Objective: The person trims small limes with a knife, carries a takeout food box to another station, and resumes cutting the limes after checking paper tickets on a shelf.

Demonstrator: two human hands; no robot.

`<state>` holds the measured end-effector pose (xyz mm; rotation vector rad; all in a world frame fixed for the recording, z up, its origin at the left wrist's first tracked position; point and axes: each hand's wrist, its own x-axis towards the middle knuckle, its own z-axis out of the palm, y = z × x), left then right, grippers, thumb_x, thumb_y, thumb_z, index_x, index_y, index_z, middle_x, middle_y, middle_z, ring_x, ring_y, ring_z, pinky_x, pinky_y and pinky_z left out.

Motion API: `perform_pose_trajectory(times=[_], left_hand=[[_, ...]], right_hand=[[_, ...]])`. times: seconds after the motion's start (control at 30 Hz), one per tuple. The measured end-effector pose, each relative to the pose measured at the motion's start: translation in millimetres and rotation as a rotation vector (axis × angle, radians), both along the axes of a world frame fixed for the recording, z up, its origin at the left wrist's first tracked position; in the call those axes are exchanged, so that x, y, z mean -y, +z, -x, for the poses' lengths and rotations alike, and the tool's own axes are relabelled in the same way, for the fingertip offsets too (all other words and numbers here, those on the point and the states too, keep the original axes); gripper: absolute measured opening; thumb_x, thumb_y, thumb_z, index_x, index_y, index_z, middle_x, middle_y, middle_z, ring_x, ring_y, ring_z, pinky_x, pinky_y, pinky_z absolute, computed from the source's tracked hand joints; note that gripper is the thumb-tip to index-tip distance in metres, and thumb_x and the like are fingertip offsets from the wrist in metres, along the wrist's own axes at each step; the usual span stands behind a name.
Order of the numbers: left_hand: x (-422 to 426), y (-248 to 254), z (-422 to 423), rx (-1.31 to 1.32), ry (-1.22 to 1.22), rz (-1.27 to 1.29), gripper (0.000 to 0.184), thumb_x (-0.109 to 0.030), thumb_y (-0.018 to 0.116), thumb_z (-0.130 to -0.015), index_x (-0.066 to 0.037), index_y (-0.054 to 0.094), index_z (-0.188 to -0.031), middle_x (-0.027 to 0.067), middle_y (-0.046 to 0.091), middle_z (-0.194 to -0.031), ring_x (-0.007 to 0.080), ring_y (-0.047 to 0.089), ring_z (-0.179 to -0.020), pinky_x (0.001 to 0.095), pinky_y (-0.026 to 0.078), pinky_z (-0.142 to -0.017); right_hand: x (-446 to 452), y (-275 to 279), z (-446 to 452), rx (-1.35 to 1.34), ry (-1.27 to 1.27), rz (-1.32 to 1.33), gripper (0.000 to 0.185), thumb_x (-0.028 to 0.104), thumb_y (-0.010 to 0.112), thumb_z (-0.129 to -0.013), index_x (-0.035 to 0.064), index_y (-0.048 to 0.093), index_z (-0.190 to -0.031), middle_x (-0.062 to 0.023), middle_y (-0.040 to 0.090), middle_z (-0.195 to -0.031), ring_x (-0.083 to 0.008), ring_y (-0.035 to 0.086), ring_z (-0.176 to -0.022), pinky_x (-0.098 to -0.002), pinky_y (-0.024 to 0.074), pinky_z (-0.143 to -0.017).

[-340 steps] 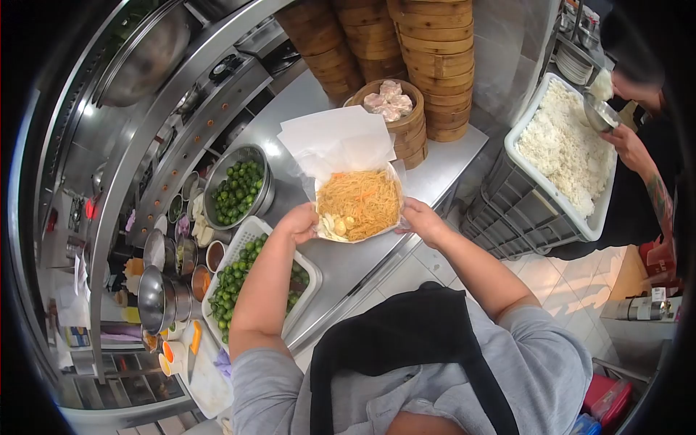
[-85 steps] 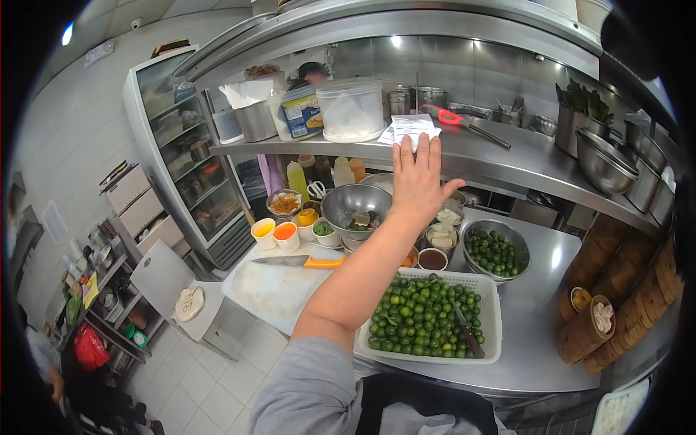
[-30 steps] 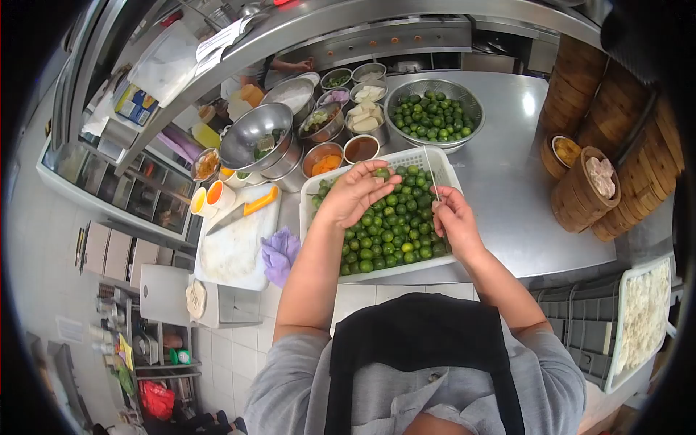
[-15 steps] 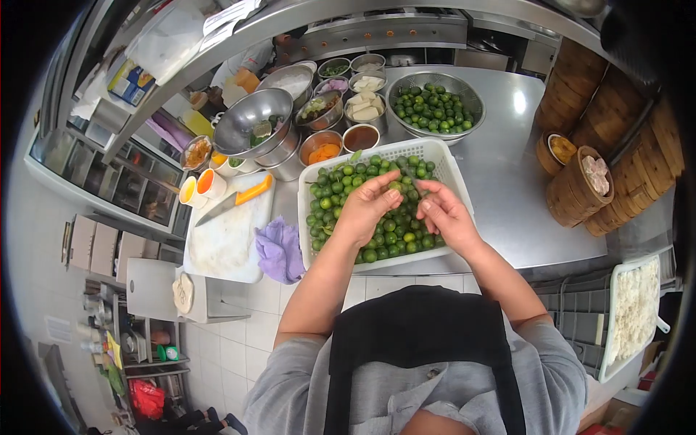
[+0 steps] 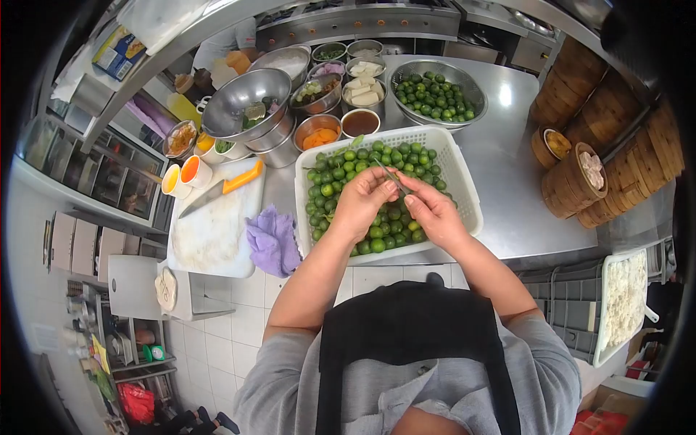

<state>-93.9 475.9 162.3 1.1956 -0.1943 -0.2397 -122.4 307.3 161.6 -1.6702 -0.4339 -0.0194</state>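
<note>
Over a white plastic basket [image 5: 464,163] full of small green limes [image 5: 377,230], my two hands meet at the fingertips. My left hand [image 5: 365,201] is closed in a pinch, its fingers wrapped around what looks like a lime, mostly hidden by them. My right hand [image 5: 433,212] is closed on a thin, dark metal knife [image 5: 392,176], whose narrow blade points up and left across the left fingertips. Loose limes and a few green leaves [image 5: 357,141] lie around and beneath the hands.
Behind the basket stands a steel colander of limes [image 5: 435,98]. To the left are steel bowls [image 5: 243,105], a cutting board [image 5: 210,243] with an orange-handled knife [image 5: 223,188], and a purple cloth [image 5: 272,241]. Bamboo steamers [image 5: 576,181] stand right; a white tray [image 5: 622,308] is lower right.
My hands have come together, with the right hand's blade now lying across the left fingertips. The whole view has shifted slightly.
</note>
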Motion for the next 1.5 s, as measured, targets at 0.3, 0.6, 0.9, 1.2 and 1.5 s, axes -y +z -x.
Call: perform_pose_trajectory(times=[0.3,0.6,0.9,1.2,1.5], left_hand=[[14,-1,2,0.013,0.156,-0.056,0.025,-0.008,0.059,-0.091,-0.001,0.054,-0.115,0.0042,0.06,-0.095,0.0111,0.056,-0.084,0.0243,0.047,-0.079],[39,5,3,-0.04,0.179,-0.018,0.025,-0.006,0.059,-0.091,-0.001,0.054,-0.114,0.0047,0.061,-0.098,0.0106,0.056,-0.085,0.0248,0.047,-0.081],[46,7,1,-0.02,0.189,-0.044,0.026,-0.006,0.06,-0.09,0.001,0.053,-0.114,0.0059,0.06,-0.094,0.0115,0.056,-0.084,0.0258,0.048,-0.079],[38,11,8,-0.057,0.185,0.024,0.026,-0.004,0.058,-0.09,0.001,0.051,-0.116,0.0075,0.059,-0.1,0.0143,0.058,-0.092,0.0275,0.048,-0.084],[35,-1,2,-0.086,0.221,0.155,0.02,0.0,0.061,-0.088,-0.004,0.054,-0.107,0.0101,0.06,-0.106,0.0168,0.06,-0.095,0.0302,0.049,-0.088]], right_hand=[[16,15,-11,-0.474,0.216,-0.31,0.039,0.014,0.045,-0.099,0.0136,0.046,-0.138,0.0081,0.036,-0.063,-0.0017,0.029,-0.052,-0.0175,0.0251,-0.045],[53,17,-33,-0.63,0.356,-0.365,0.041,0.02,0.044,-0.1,0.015,0.043,-0.14,0.0037,0.043,-0.069,-0.0043,0.034,-0.05,-0.0185,0.0281,-0.044],[56,9,-35,-0.362,0.4,-0.28,0.036,0.016,0.049,-0.098,0.0092,0.046,-0.132,0.0046,0.044,-0.067,-0.0026,0.034,-0.051,-0.0195,0.0271,-0.044],[54,17,-38,-0.646,0.334,-0.414,0.038,0.017,0.05,-0.097,0.0098,0.046,-0.134,0.0029,0.046,-0.069,-0.0037,0.037,-0.05,-0.0191,0.0282,-0.044],[47,22,-31,-0.507,0.361,-0.195,0.045,0.02,0.05,-0.096,0.0076,0.037,-0.138,0.0004,0.048,-0.07,-0.005,0.039,-0.05,-0.0197,0.0309,-0.044]])
